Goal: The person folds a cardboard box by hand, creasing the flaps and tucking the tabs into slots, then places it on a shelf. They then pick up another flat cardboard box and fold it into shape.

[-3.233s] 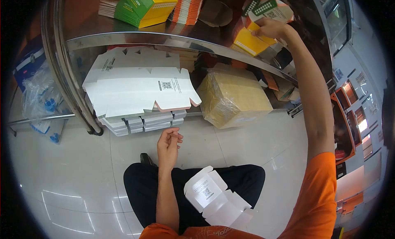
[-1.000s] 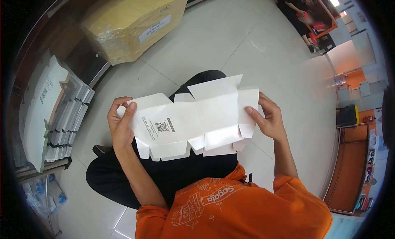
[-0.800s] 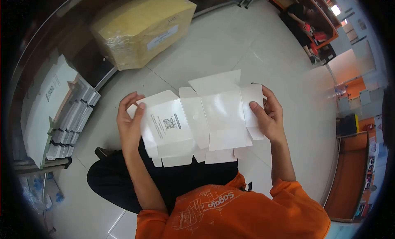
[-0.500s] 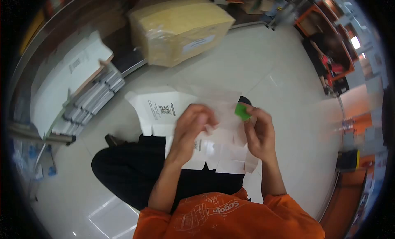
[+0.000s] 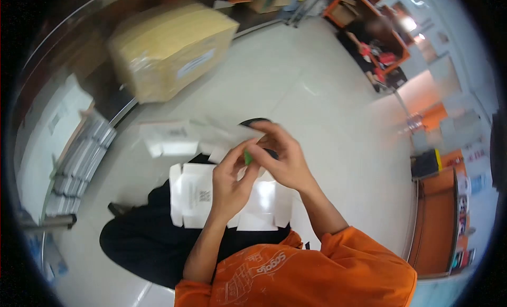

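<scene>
A small green piece (image 5: 247,158), perhaps folded card or tape, is pinched where my two hands meet. Fingers and thumb of my left hand (image 5: 228,186) close around it from the left. From the other side my right hand (image 5: 288,161) presses its thumb against it, the other fingers curled above. Under both hands an unfolded white carton (image 5: 198,193) with creased flaps and a printed code lies across my lap. Beyond it a motion-smeared white sheet (image 5: 171,140) with print reaches toward my right fingertips.
A large taped cardboard box (image 5: 174,53) stands ahead by the shelf. To the left are stacked flat cartons (image 5: 79,154) and a leaning white sheet (image 5: 47,143). A person (image 5: 369,48) sits at the far right near an orange shelf (image 5: 338,11). Tiled floor (image 5: 338,132) surrounds me.
My right hand has moved left with the green piece and met my left hand, which has closed on it. The view has shifted right, and the printed sheet beyond the carton is now blurred.
</scene>
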Tool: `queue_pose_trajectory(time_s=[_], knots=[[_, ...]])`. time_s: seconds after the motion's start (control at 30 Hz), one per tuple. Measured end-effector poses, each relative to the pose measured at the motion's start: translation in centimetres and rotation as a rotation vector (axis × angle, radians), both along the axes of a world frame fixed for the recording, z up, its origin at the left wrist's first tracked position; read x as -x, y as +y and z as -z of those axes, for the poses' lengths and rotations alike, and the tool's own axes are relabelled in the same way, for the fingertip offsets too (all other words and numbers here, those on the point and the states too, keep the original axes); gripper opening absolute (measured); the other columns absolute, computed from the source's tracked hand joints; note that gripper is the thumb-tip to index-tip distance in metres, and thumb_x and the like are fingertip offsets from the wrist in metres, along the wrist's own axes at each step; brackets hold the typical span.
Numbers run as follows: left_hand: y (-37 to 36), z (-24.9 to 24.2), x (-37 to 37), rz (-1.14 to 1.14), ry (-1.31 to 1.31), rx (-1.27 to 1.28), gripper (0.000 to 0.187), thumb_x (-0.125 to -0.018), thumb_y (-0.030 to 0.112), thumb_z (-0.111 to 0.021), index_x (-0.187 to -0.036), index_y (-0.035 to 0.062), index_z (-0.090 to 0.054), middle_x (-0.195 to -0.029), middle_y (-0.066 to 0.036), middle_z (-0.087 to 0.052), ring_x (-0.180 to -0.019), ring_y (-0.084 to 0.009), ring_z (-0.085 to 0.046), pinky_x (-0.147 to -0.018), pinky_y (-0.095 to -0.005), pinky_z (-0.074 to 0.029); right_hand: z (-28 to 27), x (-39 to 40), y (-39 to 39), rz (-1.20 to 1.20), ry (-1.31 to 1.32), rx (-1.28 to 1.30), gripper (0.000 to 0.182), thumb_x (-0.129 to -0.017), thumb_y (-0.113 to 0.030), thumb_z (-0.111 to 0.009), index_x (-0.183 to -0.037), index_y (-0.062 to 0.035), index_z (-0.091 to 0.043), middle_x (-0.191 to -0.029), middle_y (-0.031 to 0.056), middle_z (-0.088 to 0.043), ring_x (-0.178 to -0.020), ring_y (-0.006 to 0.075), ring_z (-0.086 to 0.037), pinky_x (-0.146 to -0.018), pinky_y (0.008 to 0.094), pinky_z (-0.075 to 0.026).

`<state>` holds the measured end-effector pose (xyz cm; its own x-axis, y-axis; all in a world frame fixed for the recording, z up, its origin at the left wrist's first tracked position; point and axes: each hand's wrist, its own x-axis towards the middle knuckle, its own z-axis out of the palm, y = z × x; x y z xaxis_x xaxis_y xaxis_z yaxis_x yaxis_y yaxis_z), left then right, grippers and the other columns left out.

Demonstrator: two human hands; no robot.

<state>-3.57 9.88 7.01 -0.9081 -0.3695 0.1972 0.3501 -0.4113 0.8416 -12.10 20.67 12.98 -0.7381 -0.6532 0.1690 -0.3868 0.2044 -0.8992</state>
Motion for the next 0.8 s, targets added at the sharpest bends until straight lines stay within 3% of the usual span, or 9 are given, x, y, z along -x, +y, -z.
queue_pose_trajectory(time_s=[0.07, 0.13, 0.2, 0.27, 0.33, 0.43, 0.53, 0.73, 0.8], knots=[[1.1, 0.3, 0.3, -0.003, -0.045, 0.097, 0.042, -0.089, -0.001, -0.064, -0.129, -0.0043, -0.051, -0.109, -0.012, -0.064, -0.097, -0.0142, -0.063, -0.084, -0.0244, -0.051, -0.7, 1.0, 0.5, 0.052, 0.186, -0.129, 0.023, -0.092, -0.01, -0.065, -0.111, 0.0021, -0.063, -0.09, 0.0121, -0.068, -0.079, 0.0151, -0.065, -0.073, 0.0296, -0.054], [1.7, 0.4, 0.3, -0.05, -0.074, -0.118, 0.039, -0.089, -0.003, -0.062, -0.126, -0.004, -0.049, -0.106, -0.013, -0.064, -0.09, -0.0131, -0.063, -0.077, -0.0244, -0.051, -0.7, 1.5, 1.2, 0.099, 0.159, -0.13, 0.021, -0.093, -0.012, -0.065, -0.108, 0.0028, -0.064, -0.088, 0.0113, -0.068, -0.077, 0.0148, -0.065, -0.07, 0.0291, -0.055], [1.5, 0.3, 0.4, -0.123, -0.1, -0.169, 0.037, -0.091, 0.0, -0.062, -0.125, -0.0025, -0.048, -0.099, -0.011, -0.065, -0.083, -0.0113, -0.062, -0.073, -0.024, -0.051, -0.5, 1.3, 1.4, 0.136, 0.123, -0.13, 0.019, -0.094, -0.013, -0.064, -0.104, 0.0036, -0.065, -0.085, 0.0105, -0.069, -0.076, 0.0145, -0.065, -0.068, 0.0286, -0.055], [0.3, 0.3, 0.3, -0.121, -0.222, -0.269, 0.035, -0.092, 0.002, -0.062, -0.124, -0.0016, -0.051, -0.093, -0.009, -0.066, -0.083, -0.0109, -0.062, -0.074, -0.0229, -0.05, 0.0, 0.5, 1.4, 0.192, -0.225, 0.059, 0.021, -0.095, -0.014, -0.063, -0.101, 0.0054, -0.063, -0.083, 0.0077, -0.069, -0.078, 0.0138, -0.066, -0.07, 0.0282, -0.056], [-0.1, 0.1, 0.2, -0.137, -0.235, -0.306, 0.032, -0.091, 0.003, -0.064, -0.122, -0.0022, -0.054, -0.09, -0.008, -0.067, -0.082, -0.0105, -0.062, -0.074, -0.023, -0.05, 0.3, -0.5, 1.2, 0.192, -0.292, 0.091, 0.02, -0.096, -0.014, -0.062, -0.097, 0.0056, -0.062, -0.091, 0.0083, -0.068, -0.084, 0.0141, -0.066, -0.074, 0.0286, -0.056], [0.2, 0.2, 0.2, -0.133, -0.22, -0.355, 0.033, -0.091, 0.005, -0.066, -0.121, -0.0045, -0.057, -0.1, -0.01, -0.067, -0.09, -0.0126, -0.064, -0.08, -0.0251, -0.051, 1.5, -1.1, 1.1, 0.08, -0.261, 0.218, 0.012, -0.096, -0.007, -0.061, -0.096, 0.0051, -0.06, -0.117, 0.0125, -0.06, -0.098, 0.0156, -0.063, -0.082, 0.0287, -0.054], [0.6, 0.5, 0.3, -0.144, -0.153, -0.378, 0.033, -0.093, 0.006, -0.064, -0.124, -0.0049, -0.058, -0.108, -0.012, -0.067, -0.098, -0.0146, -0.063, -0.089, -0.0268, -0.051, 2.2, -1.1, 0.5, 0.074, -0.142, 0.28, 0.008, -0.094, -0.002, -0.061, -0.096, 0.0054, -0.061, -0.118, 0.0134, -0.06, -0.098, 0.0162, -0.063, -0.082, 0.0291, -0.054], [1.4, 0.5, 0.4, -0.095, -0.081, -0.431, 0.029, -0.094, 0.011, -0.064, -0.12, -0.0023, -0.064, -0.111, -0.01, -0.067, -0.1, -0.0137, -0.063, -0.089, -0.0272, -0.053, 1.3, -1.1, -0.6, 0.119, -0.209, 0.271, 0.008, -0.094, -0.002, -0.061, -0.094, 0.0058, -0.062, -0.121, 0.0172, -0.058, -0.096, 0.0182, -0.064, -0.076, 0.0318, -0.058], [1.5, 0.5, 0.5, -0.081, -0.093, -0.548, 0.03, -0.094, 0.012, -0.065, -0.121, -0.0022, -0.063, -0.113, -0.011, -0.067, -0.1, -0.0143, -0.063, -0.089, -0.0277, -0.053, 1.3, -1.1, -1.0, 0.11, -0.24, 0.292, 0.005, -0.093, 0.0, -0.061, -0.092, 0.0052, -0.062, -0.121, 0.0178, -0.058, -0.1, 0.0185, -0.062, -0.08, 0.0319, -0.057]])
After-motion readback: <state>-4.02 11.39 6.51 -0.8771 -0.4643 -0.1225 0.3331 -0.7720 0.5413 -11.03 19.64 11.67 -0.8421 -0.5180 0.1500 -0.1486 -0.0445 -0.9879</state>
